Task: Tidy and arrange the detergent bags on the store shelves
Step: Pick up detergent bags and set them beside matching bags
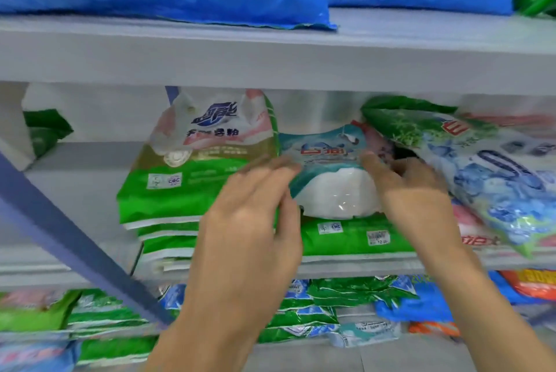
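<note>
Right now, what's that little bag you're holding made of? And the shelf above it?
The small teal bag looks like glossy plastic film: glints, and a clear window showing white powder. The shelf above seems matte grey painted metal, but blur leaves that open.

I get one view only, from the head camera, close to the shelving and facing into it, angled slightly down. The middle shelf fills the centre, the upper shelf crosses the top and the lower shelf the bottom. The wearer's left hand and right hand enter from below, gripping a teal detergent bag mid-frame.
</note>
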A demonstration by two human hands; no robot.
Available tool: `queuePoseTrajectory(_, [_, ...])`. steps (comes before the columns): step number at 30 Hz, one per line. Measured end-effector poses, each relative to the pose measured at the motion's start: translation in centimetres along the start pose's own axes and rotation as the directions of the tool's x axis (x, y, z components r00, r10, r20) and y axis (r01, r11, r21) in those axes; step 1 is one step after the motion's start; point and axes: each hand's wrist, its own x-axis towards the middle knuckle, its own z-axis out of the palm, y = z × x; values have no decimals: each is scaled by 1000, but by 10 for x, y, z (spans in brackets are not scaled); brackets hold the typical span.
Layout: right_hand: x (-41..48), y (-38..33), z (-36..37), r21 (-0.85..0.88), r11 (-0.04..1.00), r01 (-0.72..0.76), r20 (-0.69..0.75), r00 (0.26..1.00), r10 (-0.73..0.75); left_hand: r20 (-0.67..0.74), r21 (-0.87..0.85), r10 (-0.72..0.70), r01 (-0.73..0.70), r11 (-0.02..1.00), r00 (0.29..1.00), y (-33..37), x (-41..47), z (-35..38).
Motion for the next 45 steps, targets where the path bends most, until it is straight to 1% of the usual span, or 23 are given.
queuePoseTrajectory(1, [10,1,-4,29,995,-99,91,991,96,62,-6,25,-24,1000,998,8,1,11])
queuePoseTrajectory(3, [29,-1,-13,224,927,-302,298,926,230,147,26,21,-25,999,989,19,1,26])
queuePoseTrajectory(4, [35,-1,-16,298,864,-406,413,871,267,175,32,18,-24,999,984,21,0,32])
queuePoseTrajectory(6, [45,5,-15,349,817,-460,508,825,247,215,36,27,-36,999,976,24,-6,40])
queuePoseTrajectory(9, [56,17,-7,424,800,-425,515,840,173,237,74,3,-22,997,971,28,-14,46])
queuePoseTrajectory(13, [60,27,-6,476,768,-429,555,824,116,292,180,-32,-22,983,956,32,-18,47])
queuePoseTrajectory(15, [55,38,-10,530,724,-442,565,821,88,280,175,-36,-14,985,959,33,-20,47])
queuePoseTrajectory(18, [34,57,-28,613,630,-477,597,802,26,256,36,-107,101,994,961,36,-24,46])
queuePoseTrajectory(20, [15,72,-43,632,629,-452,585,811,-5,291,-134,-151,197,971,945,41,-34,40])
queuePoseTrajectory(21, [6,77,-50,639,630,-441,576,817,-13,336,-235,-170,257,937,926,42,-40,39])
queuePoseTrajectory(22, [-4,83,-55,654,617,-439,569,822,-19,385,-333,-196,334,882,902,42,-50,35])
queuePoseTrajectory(24, [-21,96,-62,688,566,-455,564,825,-22,509,-502,-243,514,696,826,40,-60,38])
queuePoseTrajectory(25, [-30,103,-65,699,532,-478,571,821,-13,574,-543,-265,603,585,774,39,-65,40])
queuePoseTrajectory(27, [-47,117,-70,714,465,-524,596,803,-10,679,-610,-280,734,298,679,39,-72,46])
queuePoseTrajectory(29, [-59,131,-71,718,407,-565,627,778,-26,746,-645,-204,764,15,634,44,-86,47])
queuePoseTrajectory(30, [-63,138,-70,713,402,-575,636,771,-26,771,-627,-214,773,-93,600,46,-93,45])
queuePoseTrajectory(31, [-66,143,-70,708,403,-580,643,765,-27,792,-606,-223,776,-172,569,48,-98,44])
queuePoseTrajectory(32, [-69,148,-69,704,410,-580,649,760,-37,801,-593,-244,780,-200,547,52,-104,40])
queuePoseTrajectory(33, [-73,152,-69,700,418,-579,652,757,-42,809,-576,-263,799,-172,526,53,-103,43])
queuePoseTrajectory(35, [-81,154,-69,693,442,-569,648,761,-35,811,-525,-328,850,-45,484,63,-106,39])
queuePoseTrajectory(36, [-86,154,-69,692,457,-559,643,765,-39,805,-504,-368,864,-9,466,67,-108,40])
queuePoseTrajectory(40, [-104,146,-77,685,518,-512,619,784,-43,805,-472,-413,882,-9,427,79,-117,19])
queuePoseTrajectory(45, [-139,126,-90,676,505,-536,593,803,60,813,-457,-414,889,-17,410,97,-125,-22])
